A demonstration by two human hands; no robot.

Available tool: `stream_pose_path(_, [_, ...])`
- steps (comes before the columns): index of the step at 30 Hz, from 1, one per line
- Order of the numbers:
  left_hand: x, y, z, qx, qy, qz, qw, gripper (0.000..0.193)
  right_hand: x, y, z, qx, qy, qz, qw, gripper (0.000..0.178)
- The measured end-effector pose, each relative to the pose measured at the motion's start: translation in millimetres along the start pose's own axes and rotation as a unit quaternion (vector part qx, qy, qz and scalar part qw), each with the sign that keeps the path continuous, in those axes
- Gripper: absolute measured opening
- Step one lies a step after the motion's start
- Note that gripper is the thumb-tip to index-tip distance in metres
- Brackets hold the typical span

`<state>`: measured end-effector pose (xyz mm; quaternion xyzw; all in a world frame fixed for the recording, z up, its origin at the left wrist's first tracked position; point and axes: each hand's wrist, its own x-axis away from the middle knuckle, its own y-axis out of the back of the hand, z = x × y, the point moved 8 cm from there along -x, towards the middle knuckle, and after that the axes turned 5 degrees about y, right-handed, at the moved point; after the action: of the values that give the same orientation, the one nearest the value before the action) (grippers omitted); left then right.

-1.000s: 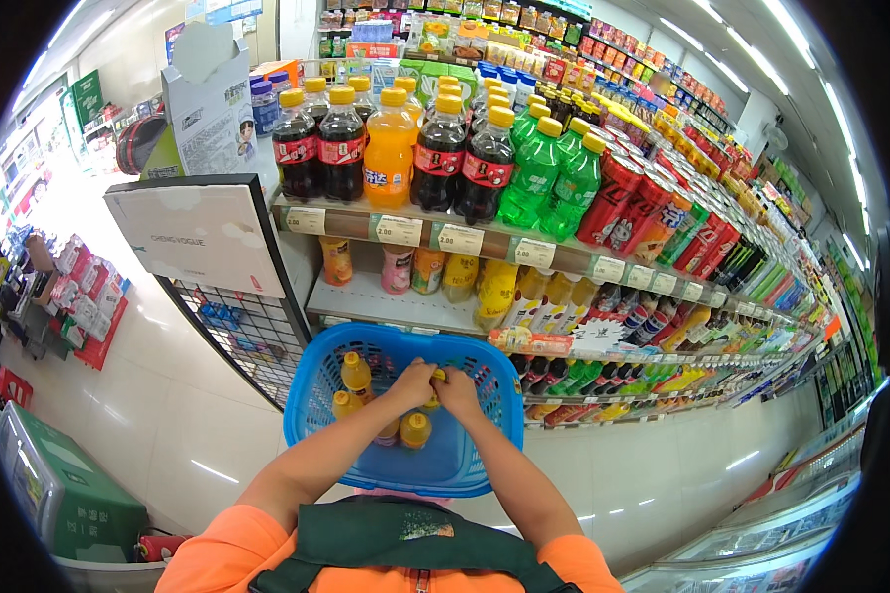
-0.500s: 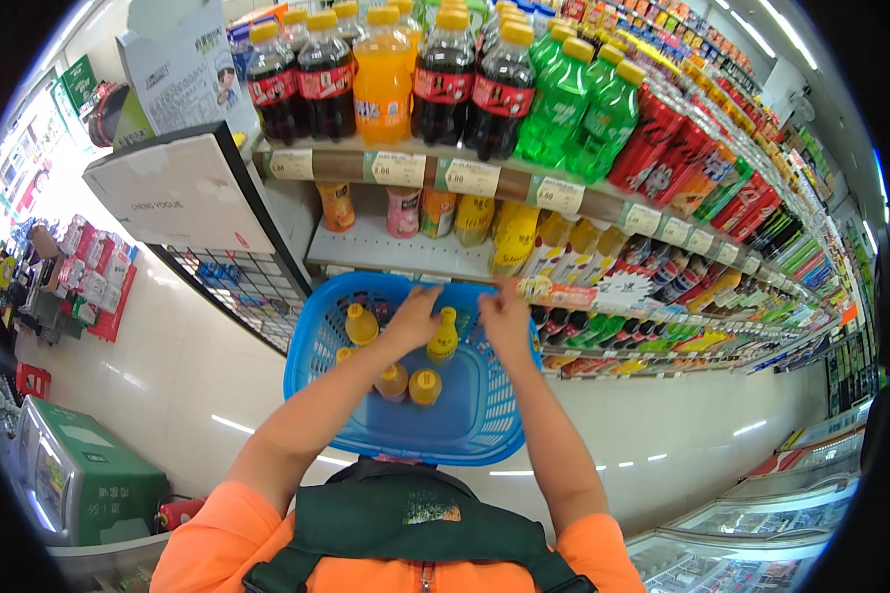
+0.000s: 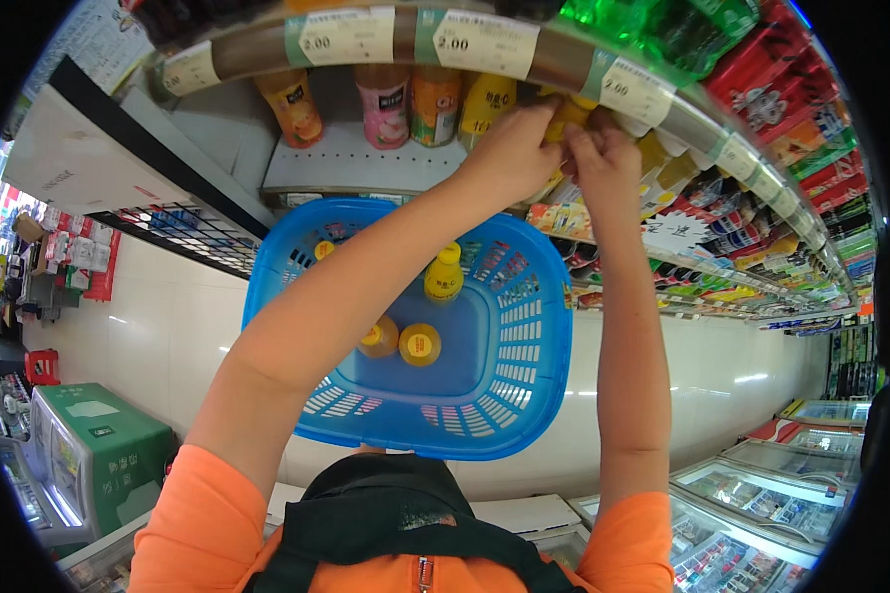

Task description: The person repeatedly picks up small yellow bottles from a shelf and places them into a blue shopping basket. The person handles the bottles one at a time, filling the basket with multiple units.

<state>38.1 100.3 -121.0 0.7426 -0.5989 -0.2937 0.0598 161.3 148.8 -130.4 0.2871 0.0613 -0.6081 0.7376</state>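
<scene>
My left hand (image 3: 517, 140) and my right hand (image 3: 607, 170) meet at a yellow bottle (image 3: 570, 113) on the shelf below the price-tag strip. Fingers of both hands are closed around the bottle, partly hidden by the shelf lip. Below my forearms stands a blue plastic basket (image 3: 561, 346) with slotted sides. In it are a small yellow bottle (image 3: 445, 277) and yellow-capped juice bottles, one upright near the middle (image 3: 420, 344). My left forearm covers part of the basket's contents.
Left of the held bottle stand a pink-labelled bottle (image 3: 384, 111) and an orange drink bottle (image 3: 294, 111). The tagged shelf edge (image 3: 366, 40) juts out above. A black-edged board (image 3: 99, 148) borders the left side. Chest freezers (image 3: 761, 494) stand behind at the right.
Both hands have moved from above the basket's far rim up and right to the yellow bottle on the shelf. The view has come closer to the shelf.
</scene>
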Motion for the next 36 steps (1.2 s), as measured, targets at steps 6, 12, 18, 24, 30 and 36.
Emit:
stream_pose_path(6, [28, 5, -14, 0.021, -0.084, -0.041, 0.995, 0.036, 33, 5, 37, 0.062, 0.052, 0.014, 0.997, 0.035])
stream_pose_path(12, [50, 7, -21, 0.015, -0.133, -0.048, 0.990, 0.038, 59, 3, 57, 0.094, 0.138, -0.021, 0.986, 0.035])
stream_pose_path(18, [73, 35, -69, 0.018, -0.165, -0.034, 0.986, 0.038, 74, 18, 115, 0.134, 0.188, -0.036, 0.972, 0.032])
stream_pose_path(24, [103, 49, -92, 0.037, -0.128, 0.016, 0.991, 0.033, 96, 24, 140, 0.093, 0.120, 0.023, 0.988, 0.031])
stream_pose_path(30, [130, 5, -22, 0.086, 0.019, 0.098, 0.991, 0.030, 123, -2, 80, 0.151, 0.007, 0.143, 0.978, 0.031])
stream_pose_path(36, [148, -46, 49, -0.011, 0.063, 0.149, 0.987, 0.034, 147, -33, 2, 0.240, -0.026, 0.201, 0.949, 0.029])
